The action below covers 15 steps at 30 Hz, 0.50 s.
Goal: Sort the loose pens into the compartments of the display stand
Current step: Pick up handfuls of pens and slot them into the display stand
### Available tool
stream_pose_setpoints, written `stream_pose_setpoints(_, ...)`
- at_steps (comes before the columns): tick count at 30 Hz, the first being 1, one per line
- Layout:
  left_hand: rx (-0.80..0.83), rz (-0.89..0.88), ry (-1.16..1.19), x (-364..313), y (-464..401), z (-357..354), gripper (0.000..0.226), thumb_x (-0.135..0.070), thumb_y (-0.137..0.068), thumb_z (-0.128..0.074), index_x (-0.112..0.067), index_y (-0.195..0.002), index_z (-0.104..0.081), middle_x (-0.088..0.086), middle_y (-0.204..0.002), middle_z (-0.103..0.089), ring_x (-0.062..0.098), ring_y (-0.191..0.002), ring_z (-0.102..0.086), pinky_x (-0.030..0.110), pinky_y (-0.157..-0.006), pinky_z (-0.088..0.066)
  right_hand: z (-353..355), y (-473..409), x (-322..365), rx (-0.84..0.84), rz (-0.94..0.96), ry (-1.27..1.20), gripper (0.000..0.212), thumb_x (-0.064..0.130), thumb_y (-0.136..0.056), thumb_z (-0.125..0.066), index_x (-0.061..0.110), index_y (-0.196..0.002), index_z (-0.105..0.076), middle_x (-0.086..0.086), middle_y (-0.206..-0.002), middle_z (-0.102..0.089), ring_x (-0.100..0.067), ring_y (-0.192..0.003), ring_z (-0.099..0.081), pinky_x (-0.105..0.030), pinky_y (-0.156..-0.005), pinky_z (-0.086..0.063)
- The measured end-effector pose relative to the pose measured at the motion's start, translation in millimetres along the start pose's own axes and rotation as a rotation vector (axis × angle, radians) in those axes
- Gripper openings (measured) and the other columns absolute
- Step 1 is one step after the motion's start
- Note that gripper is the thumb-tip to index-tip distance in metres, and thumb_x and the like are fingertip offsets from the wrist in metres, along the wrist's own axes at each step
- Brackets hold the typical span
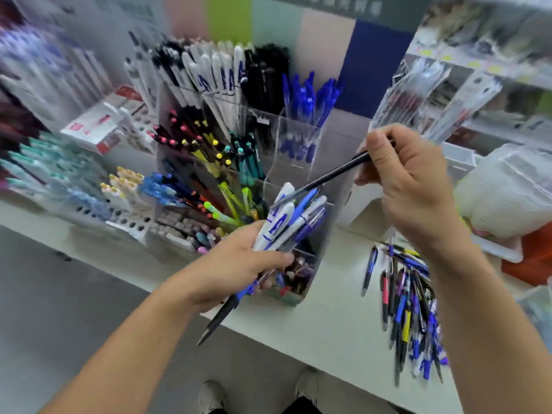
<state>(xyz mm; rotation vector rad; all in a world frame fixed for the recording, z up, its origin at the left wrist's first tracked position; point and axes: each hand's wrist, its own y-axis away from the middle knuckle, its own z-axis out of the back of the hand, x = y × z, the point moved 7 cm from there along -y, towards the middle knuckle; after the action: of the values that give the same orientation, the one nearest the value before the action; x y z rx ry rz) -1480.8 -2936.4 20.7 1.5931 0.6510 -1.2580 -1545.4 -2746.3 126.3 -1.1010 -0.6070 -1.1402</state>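
Right hand (409, 177) pinches black pen (334, 174), slanting down-left toward stand (298, 162).

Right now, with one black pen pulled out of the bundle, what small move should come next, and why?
Probably carry the black pen, pinched in the right hand, up to the back compartment of black pens in the display stand. It matches those, while the left hand grips a bundle of mostly blue and white pens.

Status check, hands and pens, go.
Left hand grips pen bundle. Right hand pinches black pen over stand. Loose pile waits; nothing blocking.
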Motion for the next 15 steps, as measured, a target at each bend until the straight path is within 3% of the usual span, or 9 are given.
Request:
stream_pose_setpoints(3, -0.093, -0.009, 0.154, -2.9, 0.6, 29.5, 0.01, -0.006, -0.096, -0.062, -0.015, -0.1, -0.062, 0.006, -0.071, -0.052, 0.015, -0.05, -0.046, 0.022, -0.043, -0.037, 1.3, -24.0, 29.8, -0.134, 0.104, -0.016, 0.02, 0.02, -0.105, -0.047, 0.018, -0.088, -0.056, -0.011, -0.063, -0.055, -0.016, -0.052, -0.053, -0.033, -0.054, -0.047)
stream_pose_setpoints(8, -0.12, -0.059, 0.366, -13.1, 0.7, 57.4, 0.007, -0.004, -0.096, -0.056, -0.009, -0.092, -0.054, 0.005, -0.071, -0.051, 0.015, -0.048, -0.042, 0.02, -0.041, -0.036, -8.5, -67.6, 78.3, -0.25, 0.344, 0.32, 0.026, 0.028, -0.104, -0.047, 0.007, -0.095, -0.06, -0.009, -0.074, -0.061, -0.025, -0.066, -0.06, -0.042, -0.063, -0.05)
stream_pose_setpoints(11, -0.123, -0.084, 0.416, -16.4, 2.0, 65.7, 0.005, -0.005, -0.095, -0.057, -0.006, -0.099, -0.056, 0.004, -0.071, -0.051, 0.014, -0.047, -0.043, 0.021, -0.042, -0.035, -35.9, -92.4, 92.2, -0.168, 0.41, 0.57, 0.029, 0.029, -0.102, -0.049, 0.004, -0.099, -0.064, -0.002, -0.083, -0.06, -0.019, -0.075, -0.055, -0.033, -0.071, -0.043)
stream_pose_setpoints(15, -0.103, -0.095, 0.429, -19.9, 3.7, 67.4, 0.02, -0.009, -0.091, -0.061, -0.005, -0.11, -0.057, 0.004, -0.072, -0.051, 0.013, -0.05, -0.045, 0.021, -0.045, -0.035, -77.4, -113.5, 86.7, 0.067, 0.416, 0.677, 0.024, 0.029, -0.101, -0.056, 0.008, -0.103, -0.066, -0.002, -0.09, -0.065, -0.017, -0.081, -0.054, -0.031, -0.076, -0.044)
